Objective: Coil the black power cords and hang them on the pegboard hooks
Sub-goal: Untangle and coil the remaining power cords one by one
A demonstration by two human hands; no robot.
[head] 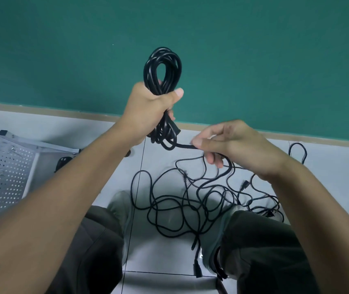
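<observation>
My left hand [148, 107] is shut around the middle of a coiled black power cord [162, 66], whose loops stick up above the fist and hang below it. My right hand [228, 143] pinches the loose tail of that same cord [183, 146] just right of the coil's lower loops; the tail runs down past my fingers to the floor. A tangle of more black cords [190, 200] with plugs lies on the white tiles between my feet. The white pegboard [2, 172] stands at the left.
A green wall [254, 60] with a tan skirting rises ahead. My knees and grey shoes frame the cord pile. One more cord loop [297, 152] lies at the far right. Small dark items sit on the floor by the pegboard's frame [63, 161].
</observation>
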